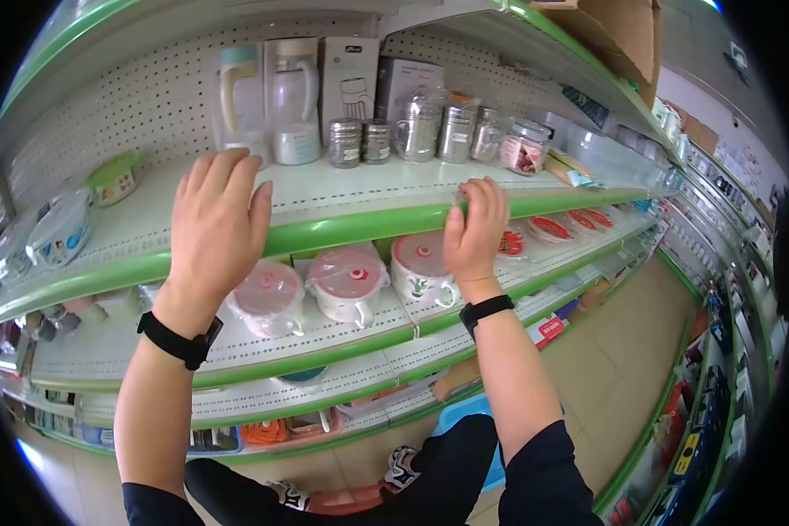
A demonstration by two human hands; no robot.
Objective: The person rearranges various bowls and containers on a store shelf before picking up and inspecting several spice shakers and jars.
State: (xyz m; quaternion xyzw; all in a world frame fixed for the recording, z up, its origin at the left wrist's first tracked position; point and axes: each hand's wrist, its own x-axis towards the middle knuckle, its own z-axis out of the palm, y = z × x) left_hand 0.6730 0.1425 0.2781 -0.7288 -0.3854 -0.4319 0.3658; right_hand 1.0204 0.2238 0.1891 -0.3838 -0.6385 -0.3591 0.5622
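My left hand (212, 215) is over the green front edge (359, 226) of the upper shelf, fingers stretched forward and thumb apart, holding nothing. Just beyond its fingertips stand a clear plastic pitcher with a pale handle (239, 96) and a second clear pitcher (294, 114). My right hand (479, 223) rests at the same edge farther right, its fingers bent slightly over it and the thumb apart, with nothing in it. Metal shaker jars (344, 143) and a clear jar with a pink label (526, 147) stand behind the edge.
Lidded ceramic mugs (347, 279) in plastic wrap line the shelf below. A green bowl (114, 178) and wrapped containers (60, 230) sit at left. Boxes (349, 79) stand against the perforated back panel. A blue tub (465, 410) is on the floor; more shelving (719, 386) is across the aisle.
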